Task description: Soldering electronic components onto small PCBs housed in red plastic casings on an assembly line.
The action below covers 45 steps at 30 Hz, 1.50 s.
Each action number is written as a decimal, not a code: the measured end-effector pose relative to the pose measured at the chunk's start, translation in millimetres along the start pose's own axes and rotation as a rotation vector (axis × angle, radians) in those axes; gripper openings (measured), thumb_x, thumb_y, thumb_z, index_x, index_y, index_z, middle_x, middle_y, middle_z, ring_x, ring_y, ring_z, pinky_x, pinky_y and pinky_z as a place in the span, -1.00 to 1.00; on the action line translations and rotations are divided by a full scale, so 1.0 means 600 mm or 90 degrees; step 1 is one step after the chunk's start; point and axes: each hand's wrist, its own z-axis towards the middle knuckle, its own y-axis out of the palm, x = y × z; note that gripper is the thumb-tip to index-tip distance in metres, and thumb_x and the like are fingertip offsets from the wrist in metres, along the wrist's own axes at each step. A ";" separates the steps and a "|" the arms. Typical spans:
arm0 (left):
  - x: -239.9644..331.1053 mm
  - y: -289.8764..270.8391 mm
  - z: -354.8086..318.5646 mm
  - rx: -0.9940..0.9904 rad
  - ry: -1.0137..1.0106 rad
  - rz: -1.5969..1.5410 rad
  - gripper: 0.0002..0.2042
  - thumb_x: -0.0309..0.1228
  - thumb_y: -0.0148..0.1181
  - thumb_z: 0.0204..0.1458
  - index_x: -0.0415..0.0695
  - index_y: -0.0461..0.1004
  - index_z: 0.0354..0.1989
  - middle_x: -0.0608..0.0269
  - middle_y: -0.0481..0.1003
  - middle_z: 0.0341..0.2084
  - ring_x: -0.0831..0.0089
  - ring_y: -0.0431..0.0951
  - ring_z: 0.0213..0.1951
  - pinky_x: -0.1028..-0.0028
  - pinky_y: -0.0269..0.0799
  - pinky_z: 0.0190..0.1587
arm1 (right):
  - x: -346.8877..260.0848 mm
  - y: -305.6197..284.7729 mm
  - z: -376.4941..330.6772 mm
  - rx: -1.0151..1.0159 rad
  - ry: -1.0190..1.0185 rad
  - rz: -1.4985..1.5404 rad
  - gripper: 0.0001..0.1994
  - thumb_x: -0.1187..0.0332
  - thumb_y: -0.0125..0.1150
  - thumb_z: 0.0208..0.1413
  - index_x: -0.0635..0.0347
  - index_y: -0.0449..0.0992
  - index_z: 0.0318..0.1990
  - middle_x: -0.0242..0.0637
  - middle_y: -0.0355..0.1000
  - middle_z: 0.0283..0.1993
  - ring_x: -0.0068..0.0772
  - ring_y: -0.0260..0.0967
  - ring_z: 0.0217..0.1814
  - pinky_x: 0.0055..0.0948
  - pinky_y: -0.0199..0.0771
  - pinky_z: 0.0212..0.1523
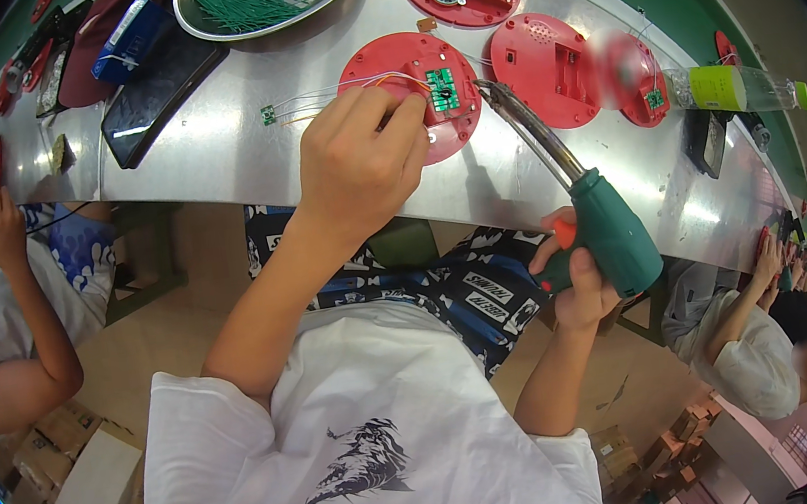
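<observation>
A round red plastic housing [384,56] lies on the metal bench with a small green circuit board [442,92] fixed in it. Over its left part my left hand [351,153] is closed, fingertips pinching a thin wire beside the board; the exact grip is partly hidden by the fingers. Thin white and orange wires run left from there to a tiny green board [268,115]. My right hand [581,286] is wrapped round the handle of a green soldering gun [613,236] with an orange-red trigger. Its long metal barrel slants up leftward, the tip just right of the circuit board.
More red housings [543,74] lie right and behind. A metal bowl [275,28] holds green wires. A dark tablet-like device [154,106] and blue box [132,38] are at left, a clear bottle [736,88] at right. People work on both sides.
</observation>
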 end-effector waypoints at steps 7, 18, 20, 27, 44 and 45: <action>-0.001 0.003 -0.001 -0.012 0.002 0.020 -0.84 -0.55 0.28 -0.15 -0.22 0.58 -0.33 0.21 0.45 -0.48 0.26 0.50 -0.43 0.32 0.46 -0.39 | 0.010 -0.010 0.010 0.007 -0.036 0.026 -0.44 0.24 0.20 0.21 0.53 0.30 0.21 0.16 0.47 -0.12 -0.25 0.43 -0.57 -0.44 0.44 -0.60; 0.019 -0.024 0.036 -0.042 -0.045 0.064 -0.49 -0.44 0.40 -0.21 -0.17 0.52 0.04 0.06 0.47 -0.09 0.01 0.42 -0.09 0.12 0.33 -0.01 | 0.038 -0.077 0.096 0.192 -0.098 0.141 -0.61 0.22 0.03 0.30 0.46 0.35 0.01 0.07 0.44 -0.21 -0.30 0.39 -0.67 -0.42 0.40 -0.71; 0.020 -0.028 0.053 -0.128 -0.026 0.043 -0.41 -0.42 0.40 -0.21 -0.17 0.47 0.12 0.05 0.48 -0.10 0.02 0.44 -0.11 0.14 0.33 0.00 | 0.042 -0.082 0.099 0.228 -0.060 0.200 -0.61 0.16 0.00 0.32 0.43 0.35 -0.05 0.01 0.43 -0.24 -0.35 0.36 -0.70 -0.42 0.38 -0.73; -0.020 -0.036 0.163 -0.146 0.007 -0.032 -0.42 -0.43 0.50 -0.33 -0.16 0.48 0.00 0.03 0.51 -0.13 0.03 0.48 -0.05 0.14 0.41 0.05 | 0.039 -0.097 0.102 0.290 -0.027 0.316 -0.62 0.14 -0.09 0.34 0.40 0.34 -0.09 -0.04 0.42 -0.31 -0.36 0.30 -0.73 -0.40 0.36 -0.74; -0.141 0.453 0.540 -0.289 -0.022 0.130 -0.52 0.02 0.16 0.13 -0.26 0.60 -0.30 -0.20 0.59 -0.30 -0.15 0.61 -0.17 -0.01 0.50 -0.13 | 0.123 -0.083 0.090 0.523 -0.006 0.220 -0.76 0.26 0.14 0.25 0.24 0.56 -0.11 -0.38 0.48 -0.45 -0.56 0.41 -0.50 -0.50 0.41 -0.44; -0.169 0.459 0.550 -0.342 0.028 0.165 -0.55 0.00 0.18 0.12 -0.25 0.60 -0.28 -0.22 0.58 -0.27 -0.16 0.60 -0.17 -0.03 0.48 -0.13 | 0.131 -0.072 0.099 0.517 -0.019 0.232 -0.75 0.25 0.13 0.28 0.22 0.57 -0.06 -0.37 0.50 -0.39 -0.56 0.43 -0.43 -0.50 0.41 -0.37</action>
